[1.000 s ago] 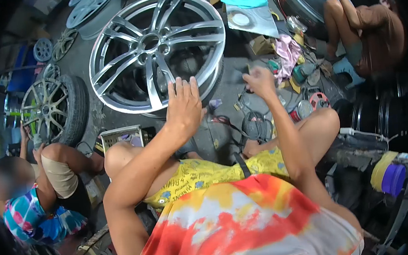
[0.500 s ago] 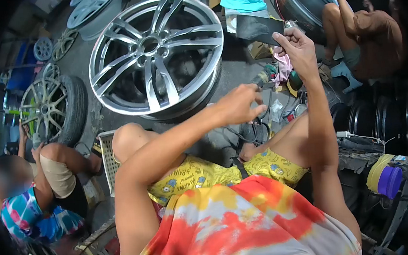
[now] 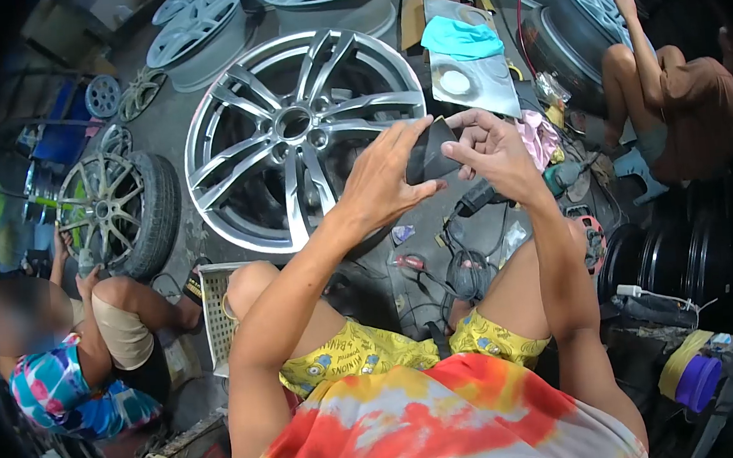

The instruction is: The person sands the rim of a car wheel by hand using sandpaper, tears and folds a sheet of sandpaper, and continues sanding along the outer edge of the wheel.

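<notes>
Head view: the right hand (image 3: 499, 154) pinches a dark sheet (image 3: 438, 148) above the floor (image 3: 168, 133) near the wheel (image 3: 293, 187), the left hand (image 3: 382, 178) half-open at the sheet's edge; a loose pinch could drop it.

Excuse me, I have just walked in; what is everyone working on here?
The right hand holds a dark sheet, with the left hand at its edge. A silver wheel lies face up in front of them. One co-worker is by a tyred wheel on the left; another is by a grey wheel on the right.
</notes>
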Demonstrator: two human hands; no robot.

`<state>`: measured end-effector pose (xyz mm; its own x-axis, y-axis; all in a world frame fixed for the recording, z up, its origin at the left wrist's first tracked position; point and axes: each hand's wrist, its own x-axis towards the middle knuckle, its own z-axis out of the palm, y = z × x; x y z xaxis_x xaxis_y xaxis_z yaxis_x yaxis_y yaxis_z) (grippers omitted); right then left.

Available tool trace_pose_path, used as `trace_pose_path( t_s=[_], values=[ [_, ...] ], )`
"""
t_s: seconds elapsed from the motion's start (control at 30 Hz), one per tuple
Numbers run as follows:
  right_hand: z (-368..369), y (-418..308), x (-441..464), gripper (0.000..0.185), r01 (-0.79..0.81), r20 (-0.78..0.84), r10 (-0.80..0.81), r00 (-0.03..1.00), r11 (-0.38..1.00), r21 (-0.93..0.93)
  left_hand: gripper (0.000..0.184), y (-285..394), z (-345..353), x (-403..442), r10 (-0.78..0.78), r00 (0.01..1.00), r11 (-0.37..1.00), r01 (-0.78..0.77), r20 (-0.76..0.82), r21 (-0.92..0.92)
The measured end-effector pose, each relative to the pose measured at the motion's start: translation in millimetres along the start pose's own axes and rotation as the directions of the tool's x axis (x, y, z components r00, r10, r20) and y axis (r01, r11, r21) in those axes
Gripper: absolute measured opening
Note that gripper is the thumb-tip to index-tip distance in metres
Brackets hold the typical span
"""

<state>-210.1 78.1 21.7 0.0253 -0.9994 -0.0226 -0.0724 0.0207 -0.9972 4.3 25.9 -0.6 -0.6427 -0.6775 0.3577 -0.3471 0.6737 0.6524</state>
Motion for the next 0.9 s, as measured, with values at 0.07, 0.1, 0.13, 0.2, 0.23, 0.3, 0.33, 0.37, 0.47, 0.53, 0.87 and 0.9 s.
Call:
trace_pose_path(
  t_s=[0.07, 0.1, 0.13, 0.2, 0.23, 0.3, 0.33, 0.37, 0.47, 0.53, 0.87, 0.9],
  values=[
    [0, -1, 3, 0.041, -0.002, -0.003, 0.003, 1.0, 0.998, 0.069, 0.092, -3, -5, 2, -0.029, 1.0, 0.995, 0.027, -0.014, -0.093],
    [0, -3, 5, 0.044, -0.009, -0.01, 0.011, 1.0, 0.99, 0.138, 0.089, -3, -8, 4, -0.057, 0.998, 0.98, 0.052, -0.02, -0.19],
    [1, -4, 7, 0.044, 0.0, -0.006, 0.001, 1.0, 0.991, 0.135, 0.089, -8, -8, 4, -0.053, 0.998, 0.982, 0.047, -0.028, -0.185],
    [2, -3, 7, 0.048, 0.142, -0.01, -0.142, 0.99, 0.982, 0.124, 0.086, -14, -8, 3, -0.182, 0.983, 0.862, 0.179, 0.04, -0.474],
    [3, 3, 7, 0.044, 0.216, -0.019, -0.216, 0.976, 0.976, 0.016, 0.086, -11, -11, 1, -0.264, 0.957, 0.733, 0.278, 0.118, -0.621],
    [3, 2, 9, 0.038, 0.298, 0.015, -0.299, 0.954, 0.948, -0.108, 0.087, -5, -19, -1, -0.295, 0.938, 0.652, 0.338, 0.184, -0.678],
    [3, 2, 10, 0.033, 0.373, 0.056, -0.371, 0.927, 0.899, -0.227, 0.087, -5, -21, -1, -0.319, 0.913, 0.56, 0.399, 0.256, -0.726],
    [6, 3, 11, 0.024, 0.37, 0.024, -0.371, 0.928, 0.914, -0.164, 0.092, -6, -21, -1, -0.327, 0.902, 0.543, 0.424, 0.282, -0.725],
    [-6, 10, 13, 0.019, 0.251, 0.118, -0.229, 0.966, 0.941, -0.227, 0.083, -20, -10, -5, -0.287, 0.942, 0.631, 0.321, 0.173, -0.706],
    [-1, 3, 10, 0.017, 0.166, 0.166, -0.146, 0.975, 0.98, -0.112, 0.075, -20, -22, -2, -0.3, 0.932, 0.56, 0.346, 0.206, -0.752],
    [13, 8, -1, 0.02, 0.024, 0.367, -0.004, 0.93, 0.998, -0.051, 0.027, -10, -45, 1, -0.167, 0.899, 0.608, 0.417, 0.405, -0.676],
    [14, 8, -1, 0.021, 0.038, 0.365, -0.016, 0.931, 0.998, -0.052, 0.027, -9, -47, 1, -0.167, 0.899, 0.608, 0.416, 0.404, -0.676]
  ],
)
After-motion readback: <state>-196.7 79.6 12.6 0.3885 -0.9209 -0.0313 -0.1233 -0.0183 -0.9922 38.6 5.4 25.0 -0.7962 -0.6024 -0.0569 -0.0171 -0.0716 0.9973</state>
